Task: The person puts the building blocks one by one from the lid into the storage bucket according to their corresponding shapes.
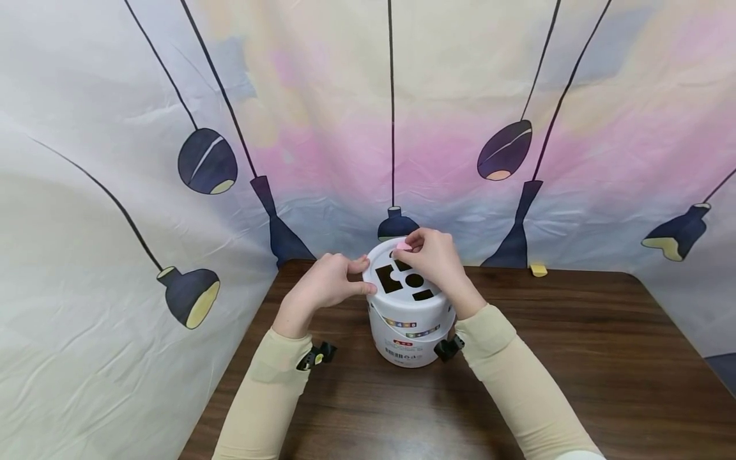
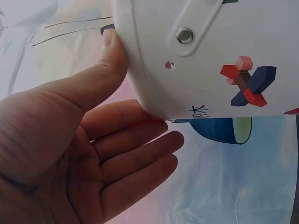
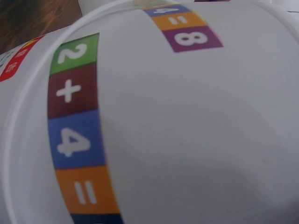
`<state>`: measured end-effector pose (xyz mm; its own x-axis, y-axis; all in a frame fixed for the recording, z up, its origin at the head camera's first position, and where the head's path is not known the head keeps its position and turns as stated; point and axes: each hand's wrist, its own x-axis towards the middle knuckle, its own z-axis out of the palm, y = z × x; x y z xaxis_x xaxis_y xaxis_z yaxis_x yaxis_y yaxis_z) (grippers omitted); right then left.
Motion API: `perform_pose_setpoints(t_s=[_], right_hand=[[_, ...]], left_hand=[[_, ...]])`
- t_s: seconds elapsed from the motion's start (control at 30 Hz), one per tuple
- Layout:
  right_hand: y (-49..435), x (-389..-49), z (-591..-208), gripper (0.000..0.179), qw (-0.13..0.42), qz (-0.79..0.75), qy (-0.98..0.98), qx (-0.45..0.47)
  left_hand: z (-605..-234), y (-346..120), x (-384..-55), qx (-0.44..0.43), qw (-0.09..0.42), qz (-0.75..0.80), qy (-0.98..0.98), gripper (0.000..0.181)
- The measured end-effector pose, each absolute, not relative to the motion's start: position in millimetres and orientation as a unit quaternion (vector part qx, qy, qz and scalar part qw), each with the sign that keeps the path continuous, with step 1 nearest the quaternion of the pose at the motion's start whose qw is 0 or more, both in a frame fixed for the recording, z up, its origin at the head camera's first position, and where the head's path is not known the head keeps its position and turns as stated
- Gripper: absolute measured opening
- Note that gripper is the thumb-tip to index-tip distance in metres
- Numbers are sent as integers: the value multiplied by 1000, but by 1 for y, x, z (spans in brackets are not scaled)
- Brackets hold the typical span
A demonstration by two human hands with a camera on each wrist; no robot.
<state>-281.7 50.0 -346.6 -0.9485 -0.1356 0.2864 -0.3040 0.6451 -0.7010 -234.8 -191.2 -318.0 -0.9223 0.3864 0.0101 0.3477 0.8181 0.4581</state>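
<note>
A white bucket (image 1: 406,345) stands upright on the table, its lid (image 1: 376,262) cut with several dark shaped holes. At the left rim of the lid, my left hand (image 1: 324,281) holds the bucket's edge between thumb and index finger. The left wrist view shows this hand (image 2: 88,135) with the other fingers extended below the rim, apart from the bucket. My right hand (image 1: 434,259) is over the lid's far right part and pinches a small pink block (image 1: 403,246). Most of that block is hidden by the fingers. The right wrist view shows only the bucket's printed side (image 3: 187,126), not the hand.
A dark wooden table (image 1: 552,358) extends around the bucket. A small yellow piece (image 1: 538,270) lies at the table's back edge, right of the bucket. Behind hangs a cloth (image 1: 345,128) printed with lamps. Black camera mounts (image 1: 317,356) are on both wrists.
</note>
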Motion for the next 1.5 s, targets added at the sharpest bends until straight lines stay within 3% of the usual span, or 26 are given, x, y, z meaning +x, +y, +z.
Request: perform_pose_setpoints(t_s=[0.93,1.27,1.4,1.5], right_hand=[[56,-280,-351,36,108,422,-890,137],[83,-282,-357,35,165,619,-749,171],[111,-288,-373,36,222,647,-718,127],[141,-295,-392,40,235,660,-710,70]], left_hand=[[-322,-191,-236,197,33,221,955,70],[-319,-191,-236,195,31,230,953,70],[-321,-192,-236,198,31,235,951,70],[-321,-191,-235,200,32,236,951,70]])
